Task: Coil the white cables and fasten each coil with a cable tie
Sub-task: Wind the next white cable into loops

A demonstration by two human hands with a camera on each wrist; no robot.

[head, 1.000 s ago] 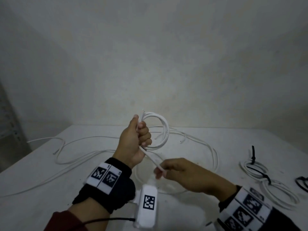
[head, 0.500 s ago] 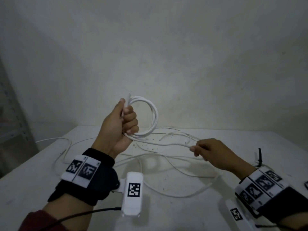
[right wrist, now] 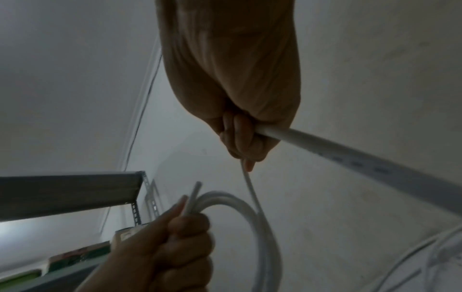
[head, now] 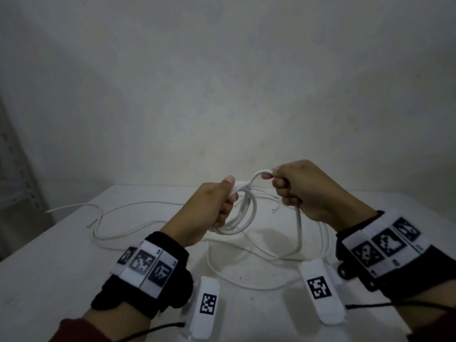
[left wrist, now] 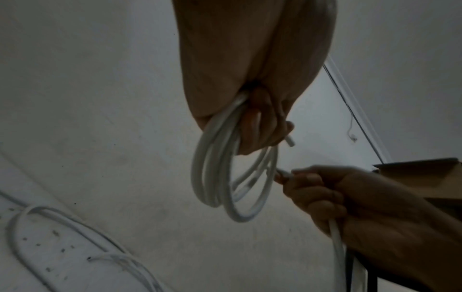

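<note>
At the far left of the head view, a pale metal shelving frame (head: pixel 14 174) is seen beside the white table (head: pixel 61 280), and its perforated upright appears again in the right wrist view. Loose white cables (head: pixel 118 218) are spread over the table from the left edge toward the middle, with one bare end lying near the left rim. Above the table's middle, the left hand (head: pixel 204 213) is raised, its fingers curled round the top of a white cable coil (head: pixel 243 215); several loops are hung below the fist, and a short cut end is seen sticking out past the thumb in the left wrist view. Just right of it, close by but not touching, the right hand (head: pixel 303 188) is closed round the running length of the same cable (head: pixel 299 230), which is bent over from the coil into the fist and dropped out of its lower side to the table. More slack cable is lain in wide curves under both hands. Each forearm is wrapped in a black wrist band (head: pixel 148 270) carrying printed markers. Behind the right hand, in the left wrist view, a brown cardboard box (left wrist: pixel 425 177) is partly hidden by it.
</note>
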